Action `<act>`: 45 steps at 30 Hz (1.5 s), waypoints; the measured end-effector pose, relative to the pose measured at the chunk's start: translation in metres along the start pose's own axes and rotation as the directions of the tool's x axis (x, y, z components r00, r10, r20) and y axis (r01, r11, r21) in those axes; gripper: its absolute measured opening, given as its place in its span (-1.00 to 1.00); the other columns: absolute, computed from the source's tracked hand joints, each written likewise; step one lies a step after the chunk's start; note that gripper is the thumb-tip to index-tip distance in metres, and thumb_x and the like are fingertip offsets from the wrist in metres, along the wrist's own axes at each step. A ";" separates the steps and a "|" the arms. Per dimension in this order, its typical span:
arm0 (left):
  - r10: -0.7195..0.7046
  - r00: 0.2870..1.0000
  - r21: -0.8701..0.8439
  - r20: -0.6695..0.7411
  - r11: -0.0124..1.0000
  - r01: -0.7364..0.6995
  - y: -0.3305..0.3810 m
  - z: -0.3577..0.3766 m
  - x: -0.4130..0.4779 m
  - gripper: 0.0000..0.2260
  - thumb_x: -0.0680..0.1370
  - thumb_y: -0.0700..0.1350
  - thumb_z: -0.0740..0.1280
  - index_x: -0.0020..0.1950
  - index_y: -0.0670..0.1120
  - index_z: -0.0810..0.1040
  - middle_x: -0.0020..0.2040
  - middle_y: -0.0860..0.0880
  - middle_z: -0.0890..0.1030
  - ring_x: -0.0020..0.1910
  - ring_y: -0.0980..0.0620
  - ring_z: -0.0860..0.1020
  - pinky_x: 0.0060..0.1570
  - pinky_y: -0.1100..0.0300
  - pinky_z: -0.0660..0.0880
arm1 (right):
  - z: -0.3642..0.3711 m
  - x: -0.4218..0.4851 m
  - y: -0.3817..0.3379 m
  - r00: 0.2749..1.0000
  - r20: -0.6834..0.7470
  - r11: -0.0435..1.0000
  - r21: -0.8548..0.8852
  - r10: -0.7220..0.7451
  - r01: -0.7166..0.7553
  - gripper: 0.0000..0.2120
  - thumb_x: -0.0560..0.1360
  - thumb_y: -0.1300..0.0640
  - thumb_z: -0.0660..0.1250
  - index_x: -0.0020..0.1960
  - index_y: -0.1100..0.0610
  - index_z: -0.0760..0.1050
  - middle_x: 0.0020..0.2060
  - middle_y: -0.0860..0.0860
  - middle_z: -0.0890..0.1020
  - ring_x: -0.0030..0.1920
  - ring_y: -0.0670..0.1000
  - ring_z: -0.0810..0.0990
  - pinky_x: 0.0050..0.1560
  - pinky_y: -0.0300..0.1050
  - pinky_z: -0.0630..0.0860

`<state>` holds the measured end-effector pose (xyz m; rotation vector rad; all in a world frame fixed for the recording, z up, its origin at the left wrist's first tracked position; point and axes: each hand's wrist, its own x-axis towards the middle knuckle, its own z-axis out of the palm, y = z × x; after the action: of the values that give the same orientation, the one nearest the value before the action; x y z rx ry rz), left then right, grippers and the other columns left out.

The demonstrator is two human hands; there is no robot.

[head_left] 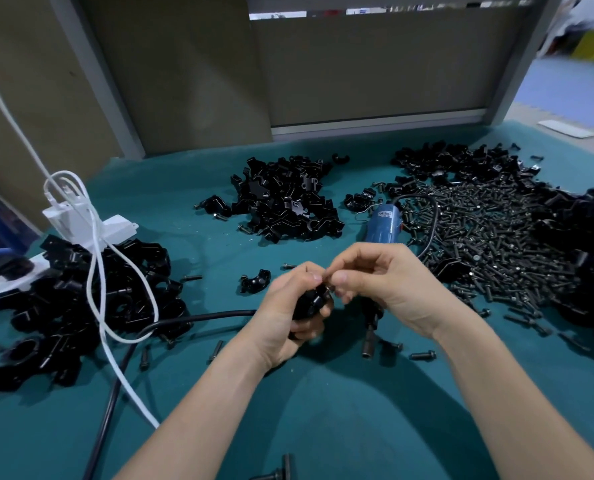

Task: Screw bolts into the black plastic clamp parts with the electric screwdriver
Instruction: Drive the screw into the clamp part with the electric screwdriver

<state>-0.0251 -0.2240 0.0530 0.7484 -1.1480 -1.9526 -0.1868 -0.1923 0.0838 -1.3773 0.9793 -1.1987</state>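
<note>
My left hand (288, 317) grips a black plastic clamp part (311, 303) above the teal table. My right hand (382, 282) pinches a small bolt (329, 288) at the top of that clamp, fingertips nearly meeting my left thumb. The blue electric screwdriver (382, 227) lies on the table behind and under my right hand, its black bit end (370, 341) pointing toward me. A large heap of dark bolts (489, 237) spreads to the right of it.
Piles of black clamp parts lie at the left (80, 306), centre back (288, 202) and far right (583, 254). A white power strip (87, 223) with a white cable (115, 306) sits left; a black cable (184, 320) crosses the table. Loose bolts lie scattered near my wrists.
</note>
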 end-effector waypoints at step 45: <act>0.264 0.953 0.324 -0.150 0.923 -0.205 -0.003 -0.016 0.007 -0.88 0.40 -0.08 0.27 -0.35 0.04 0.46 -0.49 -0.16 0.52 -0.61 0.08 0.24 -0.56 0.40 0.16 | -0.049 0.070 -0.021 0.831 -0.543 0.519 0.748 0.119 0.415 -0.83 0.53 0.00 0.27 -0.12 0.10 0.45 -0.28 -0.05 0.58 -0.52 -0.13 0.41 -0.49 -0.29 0.41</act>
<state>-0.0172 -0.2363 0.0429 0.8923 -1.3692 -1.4867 -0.2238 -0.2656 0.1143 -0.2977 0.4418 -1.9282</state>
